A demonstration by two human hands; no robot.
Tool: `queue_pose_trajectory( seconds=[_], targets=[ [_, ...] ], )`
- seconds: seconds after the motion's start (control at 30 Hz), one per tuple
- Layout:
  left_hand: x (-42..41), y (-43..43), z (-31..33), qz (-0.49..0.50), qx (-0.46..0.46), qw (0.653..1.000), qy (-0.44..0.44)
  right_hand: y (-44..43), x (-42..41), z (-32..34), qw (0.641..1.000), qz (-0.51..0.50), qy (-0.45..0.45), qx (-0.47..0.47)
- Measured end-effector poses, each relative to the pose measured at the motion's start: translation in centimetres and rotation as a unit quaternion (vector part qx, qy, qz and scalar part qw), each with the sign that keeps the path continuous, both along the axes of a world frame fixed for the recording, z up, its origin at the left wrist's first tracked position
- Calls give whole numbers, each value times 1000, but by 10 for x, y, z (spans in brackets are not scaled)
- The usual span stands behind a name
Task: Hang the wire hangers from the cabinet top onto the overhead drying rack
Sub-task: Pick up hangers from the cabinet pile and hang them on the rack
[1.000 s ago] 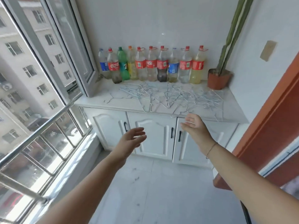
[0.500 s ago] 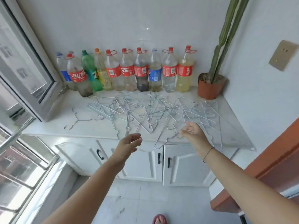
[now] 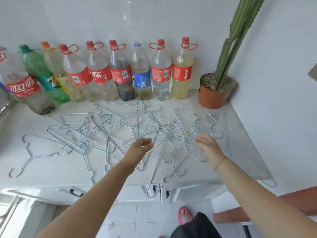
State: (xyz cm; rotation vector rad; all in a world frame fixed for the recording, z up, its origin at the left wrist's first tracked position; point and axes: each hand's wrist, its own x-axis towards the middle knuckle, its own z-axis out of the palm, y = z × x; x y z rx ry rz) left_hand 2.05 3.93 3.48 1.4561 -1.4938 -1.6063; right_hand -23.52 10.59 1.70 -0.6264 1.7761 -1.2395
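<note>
A tangled heap of thin wire hangers (image 3: 120, 127) lies spread over the white cabinet top (image 3: 42, 165). One hanger (image 3: 34, 153) lies apart at the left, and another (image 3: 240, 146) stretches along the right edge. My left hand (image 3: 139, 150) hovers over the middle of the heap, fingers apart, holding nothing. Just right of it, my right hand (image 3: 206, 146) is also above the hangers with loose, spread fingers and an empty palm. The overhead drying rack is out of view.
A row of several plastic bottles (image 3: 120, 73) lines the back wall. A tall cactus in an orange pot (image 3: 214, 93) stands in the back right corner. White cabinet doors (image 3: 181, 193) are below; a window frame (image 3: 6, 103) is at the far left.
The view has come closer to the cabinet and tilted down. Both hands have moved forward from in front of the cabinet doors to over the hanger heap.
</note>
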Motion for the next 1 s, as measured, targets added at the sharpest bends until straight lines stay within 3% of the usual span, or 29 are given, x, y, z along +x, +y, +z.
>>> queue_pose_trajectory(
  seconds=[0.47, 0.63, 0.8, 1.0],
  targets=[
    [-73, -72, -33, 27, 11, 998, -53, -83, -69, -47, 997, -12, -9, 69],
    [-90, -77, -41, 31, 23, 998, -54, -111, -75, -41, 996, 32, -12, 88],
    [-96, -80, -40, 34, 43, 998, -37, -130, -77, -38, 988, -5, -116, 101],
    [-116, -86, -23, 24, 61, 997, 29, -129, -50, -8, 975, 34, -217, 11]
  ],
)
